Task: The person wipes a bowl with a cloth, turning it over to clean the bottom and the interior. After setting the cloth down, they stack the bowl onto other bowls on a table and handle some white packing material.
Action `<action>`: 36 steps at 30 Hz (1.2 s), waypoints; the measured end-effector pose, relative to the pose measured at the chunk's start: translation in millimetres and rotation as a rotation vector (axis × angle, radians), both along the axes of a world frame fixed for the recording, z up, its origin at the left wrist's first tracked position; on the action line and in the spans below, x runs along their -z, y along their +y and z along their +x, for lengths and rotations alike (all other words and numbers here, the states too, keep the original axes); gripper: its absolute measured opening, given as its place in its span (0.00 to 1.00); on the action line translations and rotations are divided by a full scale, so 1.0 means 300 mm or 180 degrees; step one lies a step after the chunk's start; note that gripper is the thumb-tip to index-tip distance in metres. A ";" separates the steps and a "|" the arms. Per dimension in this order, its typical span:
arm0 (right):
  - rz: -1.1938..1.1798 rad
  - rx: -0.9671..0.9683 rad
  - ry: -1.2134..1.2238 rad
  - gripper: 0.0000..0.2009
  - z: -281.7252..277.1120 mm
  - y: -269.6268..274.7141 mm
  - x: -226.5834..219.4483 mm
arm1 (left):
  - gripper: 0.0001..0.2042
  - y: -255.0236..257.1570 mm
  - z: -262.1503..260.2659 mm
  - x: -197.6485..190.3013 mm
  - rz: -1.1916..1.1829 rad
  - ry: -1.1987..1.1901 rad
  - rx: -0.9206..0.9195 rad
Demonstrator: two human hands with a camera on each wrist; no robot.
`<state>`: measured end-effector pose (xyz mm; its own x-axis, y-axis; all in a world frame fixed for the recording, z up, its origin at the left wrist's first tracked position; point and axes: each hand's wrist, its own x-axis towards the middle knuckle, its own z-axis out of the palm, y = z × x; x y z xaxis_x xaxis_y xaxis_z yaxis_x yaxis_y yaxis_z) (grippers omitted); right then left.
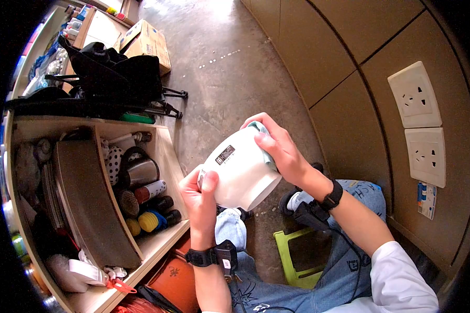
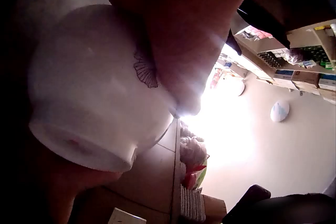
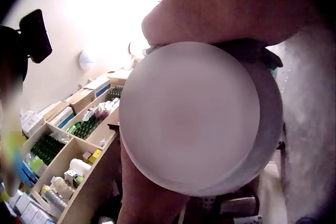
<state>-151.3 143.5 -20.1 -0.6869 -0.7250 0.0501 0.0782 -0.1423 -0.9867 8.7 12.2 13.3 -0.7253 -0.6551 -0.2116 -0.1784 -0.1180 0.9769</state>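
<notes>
A white bowl is held tilted on its side between both hands, its foot ring facing down and right in the head view. A black label with a barcode is on its wall. The left hand grips the left side, thumb on the outside. The right hand pinches a green-blue cloth against the upper right edge. In the left wrist view the bowl shows a dark shell-like print beside the left hand. The right wrist view has the bowl's round base below the right hand.
An open wooden cabinet at the left holds a metal kettle, bottles and a dark board. Beyond it are a black folded chair and a cardboard box. A green stool stands between the legs; sockets are on the right panel.
</notes>
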 end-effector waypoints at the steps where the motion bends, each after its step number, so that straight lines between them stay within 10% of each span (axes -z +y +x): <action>1: 0.0014 -0.0037 0.0067 0.18 -0.001 0.004 -0.003 | 0.21 0.000 0.001 -0.002 -0.0054 -0.0030 0.0053; 18: -0.0290 -0.0237 0.1245 0.18 -0.023 0.014 -0.021 | 0.13 0.013 -0.001 -0.008 0.0022 0.0130 0.0084; 36: 0.0176 -0.0218 -0.0309 0.20 -0.044 -0.001 -0.007 | 0.28 0.059 -0.065 0.044 0.1818 0.0547 -0.0806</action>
<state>-164.4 143.1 -18.1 -0.6354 -0.7702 -0.0556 0.1815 -0.0790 -0.9802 -10.8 29.9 0.0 -0.6177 -0.6290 -0.4720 0.0765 -0.6455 0.7600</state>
